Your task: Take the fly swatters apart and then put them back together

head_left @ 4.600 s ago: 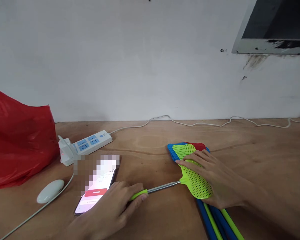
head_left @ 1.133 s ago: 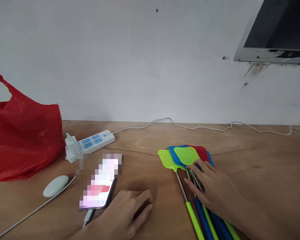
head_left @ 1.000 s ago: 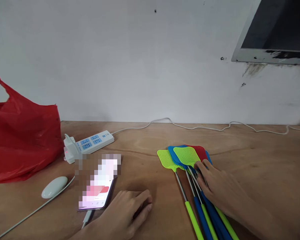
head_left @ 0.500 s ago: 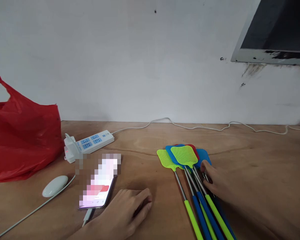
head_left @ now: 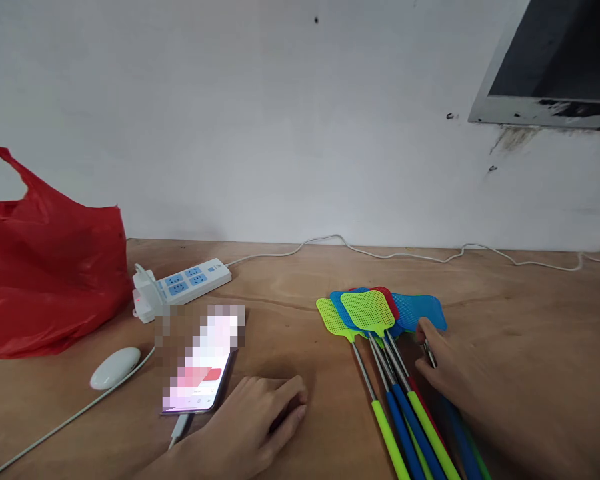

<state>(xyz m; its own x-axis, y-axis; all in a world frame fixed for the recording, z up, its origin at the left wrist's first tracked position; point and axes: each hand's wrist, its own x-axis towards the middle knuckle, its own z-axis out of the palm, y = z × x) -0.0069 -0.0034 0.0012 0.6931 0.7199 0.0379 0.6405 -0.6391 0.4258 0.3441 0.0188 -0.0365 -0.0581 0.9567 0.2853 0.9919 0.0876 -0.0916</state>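
A bundle of fly swatters lies on the wooden table, with mesh heads toward the wall and metal shafts leading to coloured handles. On top is a yellow-green fly swatter, with a red fly swatter partly under it. My right hand pinches the shaft of a blue fly swatter at the bundle's right side. A strip of green shows beside that blue handle. Loosely curled, my left hand rests on the table beside a lit smartphone and appears to hold nothing; its inner fingers are partly hidden.
A white power strip with a plugged-in charger stands behind the phone. A red plastic bag is at the left, with a white oval object before it. A thin white cable runs along the wall.
My right hand has moved right with the blue swatter, whose head now shows more beyond the pile. A red handle has come into sight. The left hand stays on the table.
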